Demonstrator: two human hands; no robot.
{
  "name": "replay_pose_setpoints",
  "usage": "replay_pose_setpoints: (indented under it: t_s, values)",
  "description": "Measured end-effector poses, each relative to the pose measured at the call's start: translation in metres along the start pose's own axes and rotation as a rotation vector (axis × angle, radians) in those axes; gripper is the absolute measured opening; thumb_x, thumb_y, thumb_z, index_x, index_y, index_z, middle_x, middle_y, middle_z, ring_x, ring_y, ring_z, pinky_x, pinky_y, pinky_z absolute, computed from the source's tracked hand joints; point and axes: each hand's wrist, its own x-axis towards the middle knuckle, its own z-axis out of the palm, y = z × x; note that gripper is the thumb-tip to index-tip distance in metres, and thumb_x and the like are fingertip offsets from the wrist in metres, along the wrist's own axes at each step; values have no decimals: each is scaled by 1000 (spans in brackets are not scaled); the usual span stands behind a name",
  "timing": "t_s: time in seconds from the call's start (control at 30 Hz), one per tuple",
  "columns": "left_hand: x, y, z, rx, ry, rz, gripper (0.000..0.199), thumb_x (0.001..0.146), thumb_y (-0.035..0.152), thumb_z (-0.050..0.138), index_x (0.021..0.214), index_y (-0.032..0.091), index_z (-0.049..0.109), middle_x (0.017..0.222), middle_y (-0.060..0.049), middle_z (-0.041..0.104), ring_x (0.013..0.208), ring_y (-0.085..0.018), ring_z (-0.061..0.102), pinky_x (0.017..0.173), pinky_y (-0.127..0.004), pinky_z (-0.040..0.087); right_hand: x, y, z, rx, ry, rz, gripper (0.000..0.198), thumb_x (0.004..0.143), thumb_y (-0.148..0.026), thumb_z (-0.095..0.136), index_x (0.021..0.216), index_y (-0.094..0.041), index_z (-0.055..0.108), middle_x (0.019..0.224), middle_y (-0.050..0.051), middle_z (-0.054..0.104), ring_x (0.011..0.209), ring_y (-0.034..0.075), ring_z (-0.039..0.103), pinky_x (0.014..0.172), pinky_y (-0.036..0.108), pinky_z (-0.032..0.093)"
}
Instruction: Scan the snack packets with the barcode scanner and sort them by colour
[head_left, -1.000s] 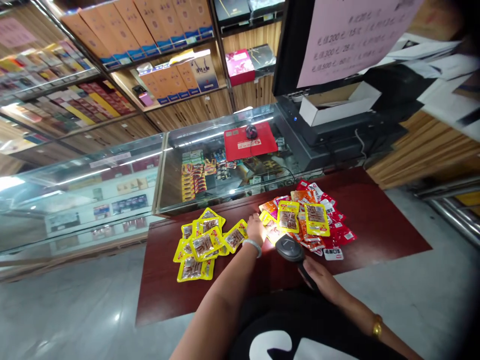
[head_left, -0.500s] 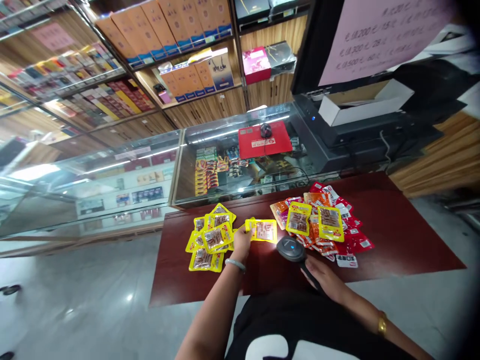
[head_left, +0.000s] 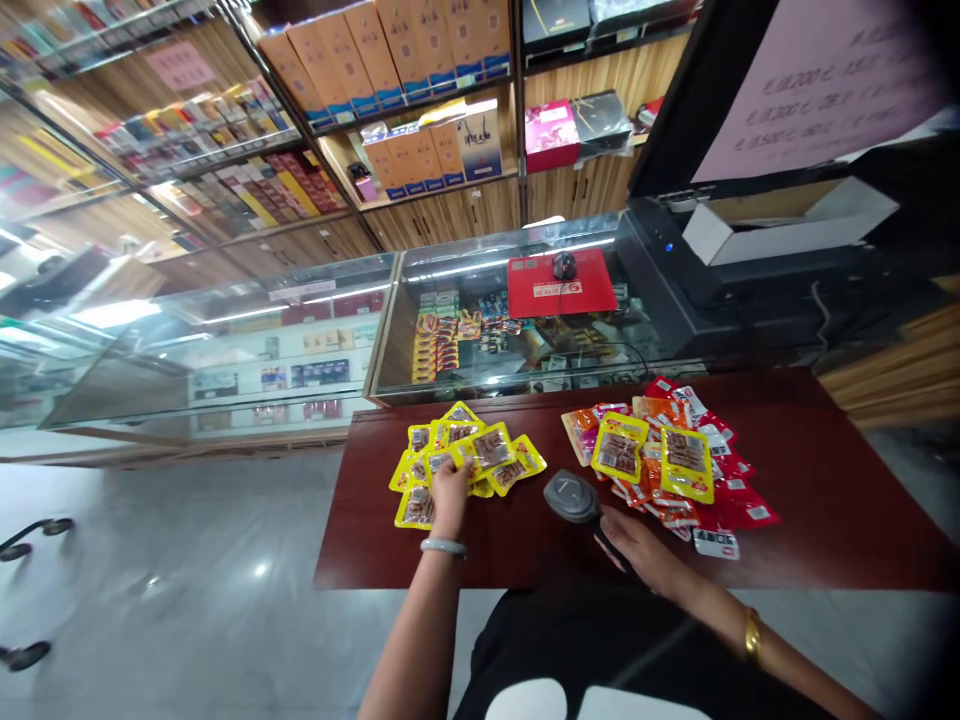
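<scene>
My left hand (head_left: 451, 500) is closed at the thumb side on a yellow snack packet (head_left: 487, 450) with a clear window showing brown sticks. The packet sits over a loose heap of similar yellow packets (head_left: 412, 506) on the dark red tabletop. One more yellow packet (head_left: 508, 473) sticks out at the heap's right side. In my right hand (head_left: 637, 545) is a black handheld barcode scanner (head_left: 572, 497), gripped by its handle, its head pointing away from me above the table between the two heaps.
Right of the scanner, two yellow packets (head_left: 620, 447) lie on orange packets (head_left: 660, 495) and red packets (head_left: 746, 503). Behind the dark red table (head_left: 517, 555) stands a glass display case (head_left: 442, 390) bearing a red mat (head_left: 559, 300) and a mouse (head_left: 564, 265). A white open box (head_left: 795, 235) rests at right.
My left hand has drawn back leftward from in front of the scanner to the yellow heap. The scanner's white glow and blue light no longer show. The view has shifted slightly.
</scene>
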Motion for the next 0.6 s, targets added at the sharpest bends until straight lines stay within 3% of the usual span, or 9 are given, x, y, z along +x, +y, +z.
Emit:
replay_pose_setpoints:
  t_s: [0.1,0.17,0.2,0.3,0.4,0.47,0.6]
  values:
    - [5,-5,-31,163,284,52,32,75,44,71,90,18,62,84,-5,64,84,-24,60,78,-37,49,0,-4,-2,-11,-20,-38,65,95,-69,47,130,-18,70,133,15,71,126,39,60,114,54,38]
    - [5,-3,-37,276,473,142,37,75,41,72,100,18,59,96,-7,62,98,-28,58,90,-43,48,-2,-3,-5,8,3,-45,65,95,-68,47,131,-19,69,133,15,71,128,38,59,115,53,37]
    - [4,-1,-33,306,501,199,37,76,40,71,103,17,58,99,-8,61,102,-29,57,93,-45,47,-4,-2,-7,21,24,-43,64,95,-68,48,130,-19,70,132,15,71,127,38,59,115,52,38]
    - [-5,17,6,309,300,354,29,81,34,66,104,18,59,100,-8,61,98,-26,59,92,-44,49,-11,7,-13,67,111,11,62,95,-67,49,130,-20,70,121,13,76,114,35,66,109,50,45]
    - [-20,47,72,297,-32,451,23,84,27,63,106,19,63,102,-9,65,96,-24,62,90,-39,51,-20,18,-20,104,187,63,61,96,-66,49,131,-21,68,116,10,77,103,33,69,106,50,48]
    - [-30,68,119,324,-236,522,23,86,24,63,108,20,66,106,-9,67,101,-23,63,94,-36,49,-25,26,-25,127,222,61,59,96,-65,49,131,-22,67,127,10,73,109,33,68,110,51,44]
    - [-40,102,198,476,-460,469,30,84,30,70,111,16,69,109,-14,70,106,-26,64,95,-35,47,-36,49,-31,220,264,107,60,94,-68,49,135,-26,64,139,11,67,120,35,64,108,52,47]
